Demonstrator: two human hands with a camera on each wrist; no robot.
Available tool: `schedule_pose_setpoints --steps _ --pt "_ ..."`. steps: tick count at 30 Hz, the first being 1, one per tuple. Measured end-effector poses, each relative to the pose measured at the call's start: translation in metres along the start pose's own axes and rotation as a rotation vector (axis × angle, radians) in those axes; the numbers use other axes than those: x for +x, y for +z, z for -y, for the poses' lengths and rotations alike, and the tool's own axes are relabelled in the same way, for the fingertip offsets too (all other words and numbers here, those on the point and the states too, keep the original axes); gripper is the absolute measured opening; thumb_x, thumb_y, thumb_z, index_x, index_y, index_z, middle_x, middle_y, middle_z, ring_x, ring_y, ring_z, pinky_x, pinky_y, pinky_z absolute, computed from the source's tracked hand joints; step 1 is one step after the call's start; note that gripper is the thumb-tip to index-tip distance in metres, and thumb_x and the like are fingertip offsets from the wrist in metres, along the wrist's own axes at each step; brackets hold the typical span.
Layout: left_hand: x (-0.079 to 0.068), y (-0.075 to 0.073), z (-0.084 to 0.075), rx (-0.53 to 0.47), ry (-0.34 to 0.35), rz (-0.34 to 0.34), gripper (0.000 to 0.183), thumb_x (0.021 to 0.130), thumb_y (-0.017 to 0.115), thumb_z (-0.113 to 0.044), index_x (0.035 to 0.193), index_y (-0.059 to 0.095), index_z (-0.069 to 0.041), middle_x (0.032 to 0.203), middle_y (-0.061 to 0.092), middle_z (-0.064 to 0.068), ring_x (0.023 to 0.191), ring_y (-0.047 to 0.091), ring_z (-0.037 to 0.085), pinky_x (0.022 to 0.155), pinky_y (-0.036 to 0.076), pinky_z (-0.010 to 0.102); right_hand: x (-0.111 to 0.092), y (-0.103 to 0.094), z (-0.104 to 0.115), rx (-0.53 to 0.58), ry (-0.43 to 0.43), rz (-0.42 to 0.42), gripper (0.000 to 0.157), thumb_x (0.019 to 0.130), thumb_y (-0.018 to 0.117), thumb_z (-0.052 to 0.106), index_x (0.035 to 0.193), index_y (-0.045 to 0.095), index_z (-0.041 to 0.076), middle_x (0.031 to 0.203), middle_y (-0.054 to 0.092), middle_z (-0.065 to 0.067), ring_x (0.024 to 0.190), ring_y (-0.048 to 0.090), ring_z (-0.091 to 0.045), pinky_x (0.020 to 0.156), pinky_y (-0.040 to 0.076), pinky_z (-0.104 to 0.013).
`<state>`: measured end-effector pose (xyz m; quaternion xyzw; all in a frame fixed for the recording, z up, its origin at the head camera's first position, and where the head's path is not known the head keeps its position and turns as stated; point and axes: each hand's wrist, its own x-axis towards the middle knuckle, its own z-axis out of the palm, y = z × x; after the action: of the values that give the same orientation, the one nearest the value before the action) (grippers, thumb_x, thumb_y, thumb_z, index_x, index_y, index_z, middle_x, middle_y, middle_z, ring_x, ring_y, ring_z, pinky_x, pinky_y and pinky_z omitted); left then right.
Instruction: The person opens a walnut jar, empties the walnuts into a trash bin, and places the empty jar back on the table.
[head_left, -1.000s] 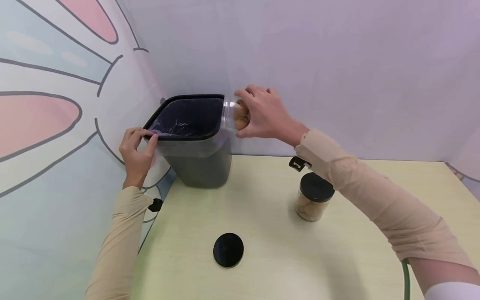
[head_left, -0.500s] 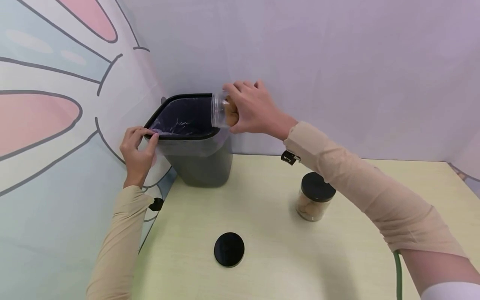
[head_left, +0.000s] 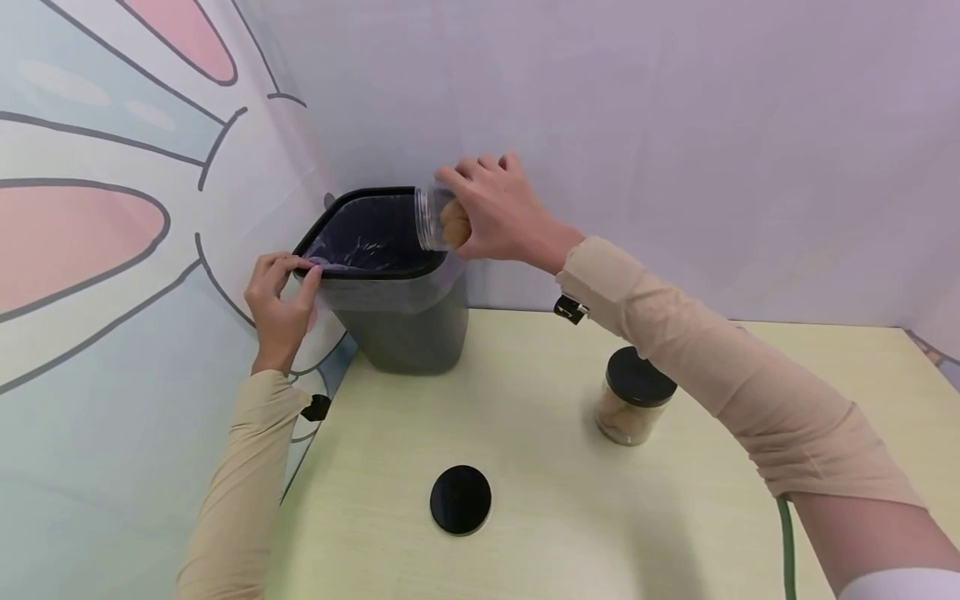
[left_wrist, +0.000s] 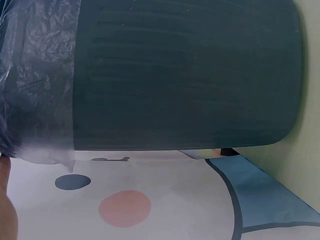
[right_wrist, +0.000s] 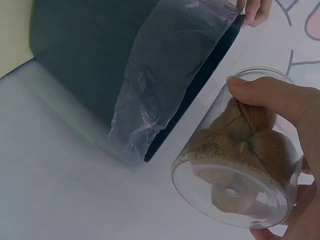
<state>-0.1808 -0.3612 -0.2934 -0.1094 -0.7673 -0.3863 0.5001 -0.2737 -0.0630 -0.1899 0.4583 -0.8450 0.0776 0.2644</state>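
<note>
Your right hand [head_left: 498, 212] curves firmly round a clear jar [right_wrist: 235, 155], thumb along one side and fingers on the other; the grip is only as wide as the body and leaves the threaded mouth free. Note the tilt: the jar lies nearly on its side, mouth leftward at the right part of the bin's opening, an angle that appears chosen to point it inward. Whether jar and rim touch cannot be told. Brown rounded pieces [right_wrist: 245, 140] sit within, gathered toward the base, which suggests the slope is too slight to make them slide.

Your left hand [head_left: 281, 300] pinches the near-left corner of the bin [head_left: 405, 337], fingers over the black rim [head_left: 367, 277] and thumb below, with the liner there too; this hold probably steadies both. The clear liner [right_wrist: 150, 80] is folded down outside the rim, most likely so that its edge cannot slip in.

Farther out, the bin stands upright at the table's far left, against the cartoon-printed wall [head_left: 97, 250]. A black lid [head_left: 461, 500] lies flat on the pale table [head_left: 540, 467], well apart from the bin; it presumably belongs to the uncovered jar you hold. Below your right forearm, a second jar [head_left: 630, 417] stands upright, its black lid on, pale pieces inside, set well apart from the bin.
</note>
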Motion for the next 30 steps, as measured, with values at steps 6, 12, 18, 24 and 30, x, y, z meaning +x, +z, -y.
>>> schedule_pose_setpoints --steps 6,12,18,24,30 --pt "0.0 0.0003 -0.0021 -0.006 -0.027 -0.012 0.013 0.082 0.067 0.002 0.088 0.065 0.013 0.098 0.054 0.027 0.097 0.053 0.02 0.095 0.043 0.028 0.0039 0.0003 0.0033 -0.03 -0.016 0.006 0.064 0.07 0.064 0.026 0.13 0.048 0.011 0.118 0.054 -0.012 0.094 0.047 -0.031 0.08 0.03 -0.045" --pt "-0.0015 0.0004 -0.0022 -0.01 -0.036 -0.023 0.013 0.082 0.068 0.001 0.087 0.066 0.012 0.098 0.055 0.025 0.096 0.053 0.017 0.094 0.043 0.027 0.007 0.0031 0.0054 -0.081 -0.048 0.018 0.061 0.074 0.063 0.024 0.132 0.047 0.012 0.121 0.052 -0.015 0.098 0.045 -0.033 0.083 0.031 -0.046" --pt "-0.0023 0.001 0.0009 0.013 -0.013 -0.007 0.014 0.083 0.068 -0.002 0.088 0.067 0.011 0.099 0.056 0.024 0.096 0.053 0.016 0.094 0.043 0.026 0.0081 0.0025 0.0077 -0.098 -0.065 0.01 0.063 0.075 0.069 0.027 0.132 0.047 0.011 0.122 0.051 -0.016 0.102 0.045 -0.034 0.087 0.031 -0.047" --pt "-0.0014 0.0015 -0.0021 0.017 -0.007 -0.005 0.013 0.083 0.067 0.0 0.088 0.067 0.011 0.098 0.056 0.026 0.096 0.054 0.018 0.094 0.043 0.026 0.0086 0.0017 0.0092 -0.101 -0.08 -0.006 0.06 0.075 0.069 0.023 0.129 0.048 0.01 0.121 0.052 -0.017 0.101 0.045 -0.035 0.088 0.031 -0.048" --pt "-0.002 0.0043 -0.0079 -0.004 -0.069 -0.018 0.015 0.083 0.067 -0.001 0.089 0.066 0.012 0.099 0.054 0.024 0.097 0.052 0.017 0.096 0.042 0.028 0.0088 0.0009 0.0096 -0.131 -0.095 -0.003 0.058 0.074 0.068 0.017 0.128 0.048 0.009 0.119 0.053 -0.016 0.102 0.044 -0.035 0.092 0.029 -0.048"
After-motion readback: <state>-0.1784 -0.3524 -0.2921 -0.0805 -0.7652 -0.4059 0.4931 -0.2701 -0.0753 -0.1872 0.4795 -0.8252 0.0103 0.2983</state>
